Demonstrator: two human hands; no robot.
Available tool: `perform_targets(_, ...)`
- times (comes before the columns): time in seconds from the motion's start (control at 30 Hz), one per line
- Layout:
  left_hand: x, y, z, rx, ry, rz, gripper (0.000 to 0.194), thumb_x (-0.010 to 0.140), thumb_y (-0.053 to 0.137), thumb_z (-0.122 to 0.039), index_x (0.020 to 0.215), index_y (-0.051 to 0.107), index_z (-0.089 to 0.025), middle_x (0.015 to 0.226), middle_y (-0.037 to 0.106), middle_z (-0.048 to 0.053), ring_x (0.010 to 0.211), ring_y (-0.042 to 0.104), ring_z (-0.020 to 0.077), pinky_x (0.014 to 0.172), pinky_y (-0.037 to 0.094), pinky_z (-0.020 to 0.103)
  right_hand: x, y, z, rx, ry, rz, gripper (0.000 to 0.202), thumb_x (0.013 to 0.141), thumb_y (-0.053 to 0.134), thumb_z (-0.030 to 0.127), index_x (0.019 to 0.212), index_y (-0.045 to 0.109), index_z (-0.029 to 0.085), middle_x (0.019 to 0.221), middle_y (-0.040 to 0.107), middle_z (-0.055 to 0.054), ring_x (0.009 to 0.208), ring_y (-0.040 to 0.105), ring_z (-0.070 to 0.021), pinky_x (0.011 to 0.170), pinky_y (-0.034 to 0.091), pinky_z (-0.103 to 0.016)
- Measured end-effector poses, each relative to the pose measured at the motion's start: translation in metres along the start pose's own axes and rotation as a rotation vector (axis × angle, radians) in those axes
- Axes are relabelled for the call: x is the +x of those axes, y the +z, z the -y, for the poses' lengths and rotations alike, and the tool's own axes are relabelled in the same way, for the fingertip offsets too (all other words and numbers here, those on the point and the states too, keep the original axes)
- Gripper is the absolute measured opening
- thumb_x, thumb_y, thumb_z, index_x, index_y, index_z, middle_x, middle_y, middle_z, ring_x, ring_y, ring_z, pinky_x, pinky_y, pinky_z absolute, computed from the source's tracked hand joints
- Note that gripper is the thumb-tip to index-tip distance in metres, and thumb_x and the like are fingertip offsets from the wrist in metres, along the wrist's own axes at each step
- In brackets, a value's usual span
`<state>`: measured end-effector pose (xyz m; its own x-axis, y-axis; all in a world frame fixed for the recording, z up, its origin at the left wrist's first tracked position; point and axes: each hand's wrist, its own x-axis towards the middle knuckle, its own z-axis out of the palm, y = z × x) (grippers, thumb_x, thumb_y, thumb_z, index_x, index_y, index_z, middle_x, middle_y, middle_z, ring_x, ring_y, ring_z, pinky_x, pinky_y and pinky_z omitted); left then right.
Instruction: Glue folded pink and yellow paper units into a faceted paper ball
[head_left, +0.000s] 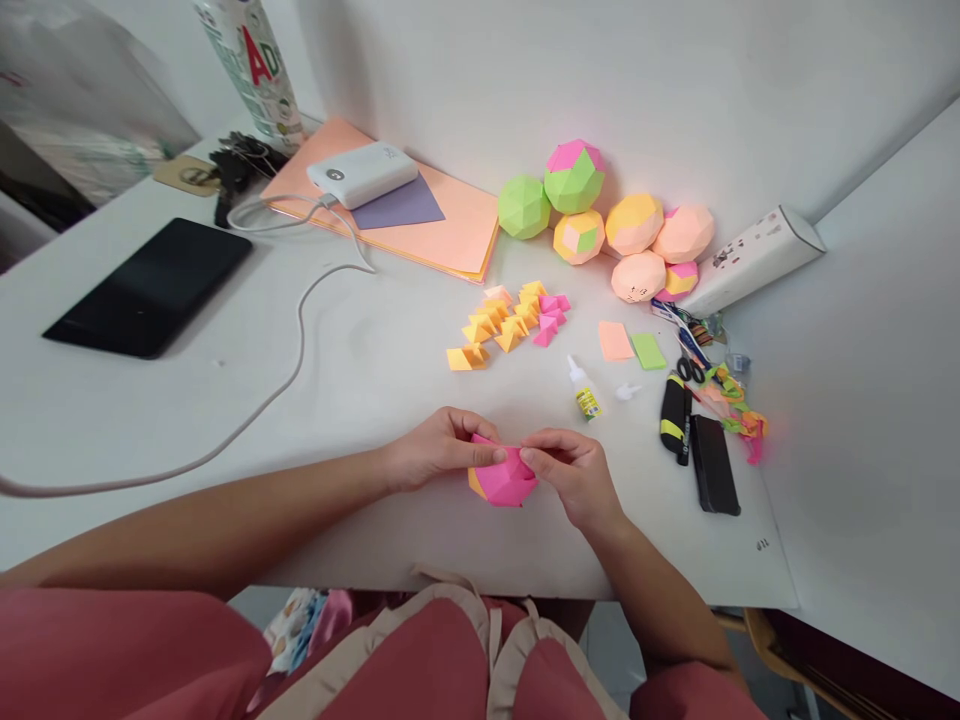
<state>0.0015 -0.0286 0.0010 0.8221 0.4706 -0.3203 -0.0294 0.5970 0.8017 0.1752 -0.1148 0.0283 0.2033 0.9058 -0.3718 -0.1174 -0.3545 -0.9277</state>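
A faceted paper ball (pixel 508 482), mostly pink with an orange patch on its left side, is held between both hands close to the table's front edge. My left hand (pixel 439 448) grips its left and upper side, thumb lying across the top. With thumb and fingertips pinched together, my right hand (pixel 574 470) holds its upper right edge. Beyond the hands lie several small folded orange paper pieces (pixel 495 318) and pink folded pieces (pixel 551 318). A white glue bottle (pixel 583 388) rests just past my right hand, its cap (pixel 627 391) beside it.
Finished paper balls (pixel 574 178) are grouped by the wall. Paper squares (pixel 616 341), scissors (pixel 690 370), a cutter (pixel 673 410) and a black case (pixel 714 465) lie rightward. At left are a tablet (pixel 150 288), a cable (pixel 302 330), a power bank (pixel 362 174) and orange sheets (pixel 450 225).
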Motion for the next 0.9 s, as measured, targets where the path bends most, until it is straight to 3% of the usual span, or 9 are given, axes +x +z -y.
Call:
perform_targets(0.27,-0.0010,0.0010,0.0012,-0.057,0.056,-0.006,0.019,0.070,0.073,-0.029,0.064,0.065,-0.013,0.064,0.060,0.000,0.060,0.053,0.0107,0.058,0.042,0.023,-0.0016,0.0050,0.0032,0.064,0.057,0.121,0.025,0.065,0.075,0.029,0.087,0.067,0.022,0.077,0.066,0.000,0.069,0.059,-0.0114,0.061,0.050,-0.025)
perform_targets(0.63,-0.0025,0.0066,0.0029,0.030,0.088,-0.004,0.028,0.070,0.072,-0.033,0.058,0.058,-0.012,0.063,0.057,0.000,0.059,0.049,0.0102,0.056,0.040,0.023,-0.0016,0.0065,-0.0028,0.068,0.022,0.145,0.023,0.064,0.075,0.026,0.084,0.064,0.021,0.072,0.063,0.001,0.063,0.056,-0.0104,0.056,0.048,-0.023)
perform_targets(0.9,-0.0030,0.0051,0.0038,0.005,0.033,0.063,0.025,0.073,0.071,-0.032,0.086,0.061,-0.014,0.086,0.065,0.004,0.077,0.059,0.0148,0.068,0.046,0.026,-0.0048,0.0072,-0.0029,0.011,-0.025,0.177,0.026,0.068,0.070,0.021,0.092,0.061,0.021,0.082,0.064,-0.001,0.070,0.058,-0.0113,0.062,0.050,-0.025)
